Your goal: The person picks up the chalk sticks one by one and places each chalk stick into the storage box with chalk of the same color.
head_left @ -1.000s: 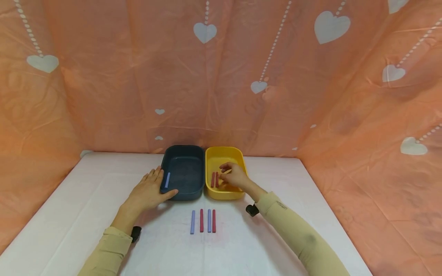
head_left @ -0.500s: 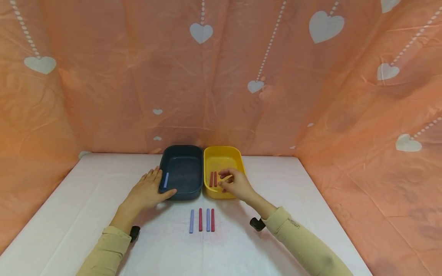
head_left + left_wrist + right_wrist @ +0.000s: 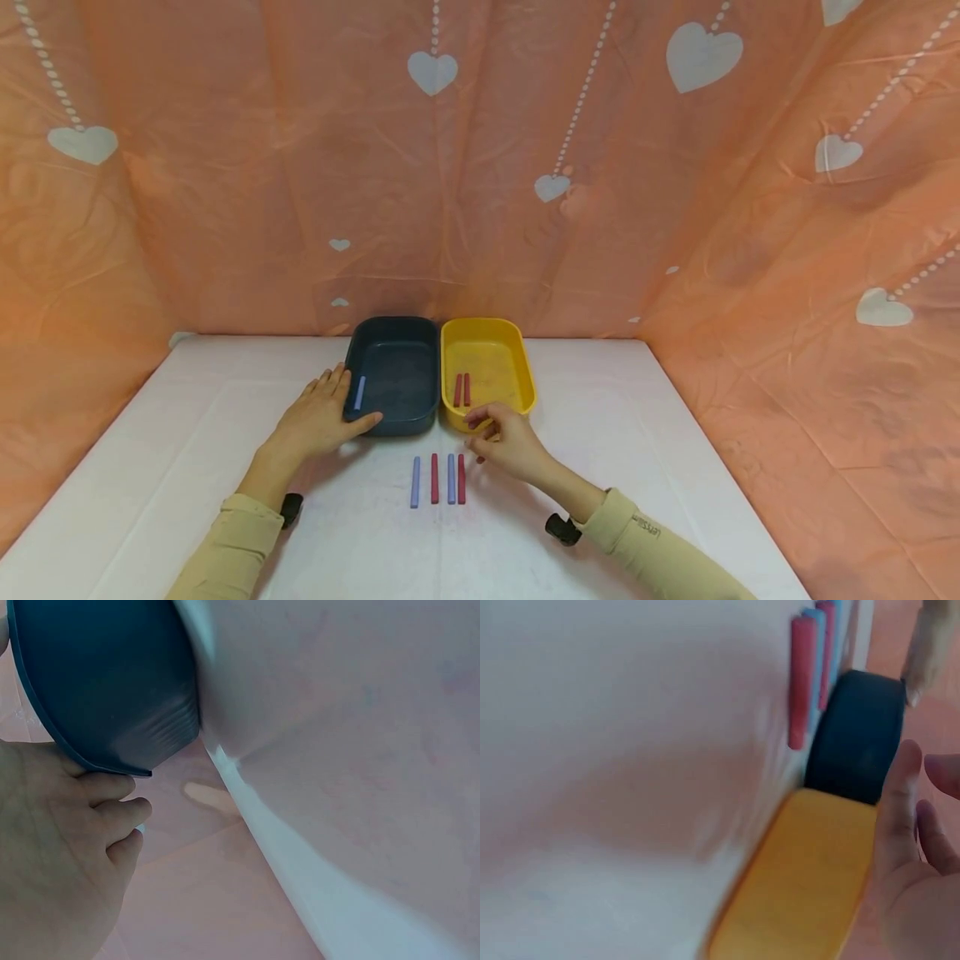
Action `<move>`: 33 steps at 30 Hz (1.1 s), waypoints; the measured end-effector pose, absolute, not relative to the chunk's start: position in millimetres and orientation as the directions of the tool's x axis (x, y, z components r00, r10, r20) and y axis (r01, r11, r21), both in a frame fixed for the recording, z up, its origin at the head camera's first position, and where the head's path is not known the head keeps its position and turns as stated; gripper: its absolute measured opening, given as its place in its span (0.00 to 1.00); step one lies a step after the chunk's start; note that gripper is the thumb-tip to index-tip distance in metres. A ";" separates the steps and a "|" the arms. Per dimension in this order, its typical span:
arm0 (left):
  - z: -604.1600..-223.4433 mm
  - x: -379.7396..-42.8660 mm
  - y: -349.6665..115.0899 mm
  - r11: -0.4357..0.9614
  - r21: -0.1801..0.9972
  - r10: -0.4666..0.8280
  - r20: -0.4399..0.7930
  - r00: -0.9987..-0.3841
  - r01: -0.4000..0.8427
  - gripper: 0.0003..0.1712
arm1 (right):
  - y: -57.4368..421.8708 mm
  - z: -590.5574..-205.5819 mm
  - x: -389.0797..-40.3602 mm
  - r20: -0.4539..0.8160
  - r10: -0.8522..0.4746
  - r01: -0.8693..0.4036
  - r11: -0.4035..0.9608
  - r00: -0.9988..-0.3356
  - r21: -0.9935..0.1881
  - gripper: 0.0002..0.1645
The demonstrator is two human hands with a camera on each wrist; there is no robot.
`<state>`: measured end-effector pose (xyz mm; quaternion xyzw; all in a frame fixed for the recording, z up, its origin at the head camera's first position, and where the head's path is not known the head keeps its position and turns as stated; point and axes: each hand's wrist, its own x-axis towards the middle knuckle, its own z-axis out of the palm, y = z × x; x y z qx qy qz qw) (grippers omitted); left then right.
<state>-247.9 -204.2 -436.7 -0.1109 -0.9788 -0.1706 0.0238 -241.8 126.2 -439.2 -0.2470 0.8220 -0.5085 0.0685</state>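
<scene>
My left hand (image 3: 315, 417) rests on the left rim of a dark blue tray (image 3: 405, 421), fingers along its side and thumb across the front corner. One blue-violet chalk stick (image 3: 360, 392) lies in that tray. To the right stands a yellow tray (image 3: 517, 350) with two red chalk sticks (image 3: 458, 390) in it. In front of the trays, two blue-violet chalk sticks (image 3: 416, 482) and two red chalk sticks (image 3: 434, 479) alternate in a row. Just in front of the yellow tray hovers my right hand (image 3: 513, 442), fingers loosely bent, with no chalk visible between them.
A white cloth (image 3: 615, 467) with faint coloured smudges covers the table. Behind the trays hangs an orange curtain (image 3: 495, 242) with white hearts, which also closes off both sides. The two trays stand side by side near the table's back edge.
My right hand has moved back from above the yellow tray to its front edge, nearer the row of chalk. The left hand keeps its place on the blue tray.
</scene>
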 end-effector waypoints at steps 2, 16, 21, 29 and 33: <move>-437.0 -248.0 -204.2 0.918 0.327 0.208 0.085 -0.974 0.224 0.61 | 125.6 -445.2 -239.4 0.130 -0.490 -0.338 0.365 -0.862 -0.868 0.19; -438.8 -248.6 -206.0 0.916 0.328 0.211 0.095 -0.973 0.230 0.64 | 117.2 -462.7 -234.9 -0.031 -0.524 -0.289 0.517 -0.851 -0.806 0.20; -438.2 -248.7 -205.3 0.917 0.324 0.211 0.096 -0.973 0.231 0.63 | 115.1 -463.9 -236.9 -0.046 -0.536 -0.318 0.565 -0.843 -0.761 0.19; -435.6 -246.2 -203.0 0.917 0.325 0.208 0.102 -0.973 0.230 0.62 | 113.6 -464.4 -236.1 -0.070 -0.543 -0.341 0.616 -0.837 -0.710 0.18; -435.2 -245.8 -202.6 0.917 0.324 0.206 0.108 -0.973 0.231 0.62 | 113.3 -463.7 -236.0 -0.074 -0.540 -0.343 0.628 -0.838 -0.699 0.19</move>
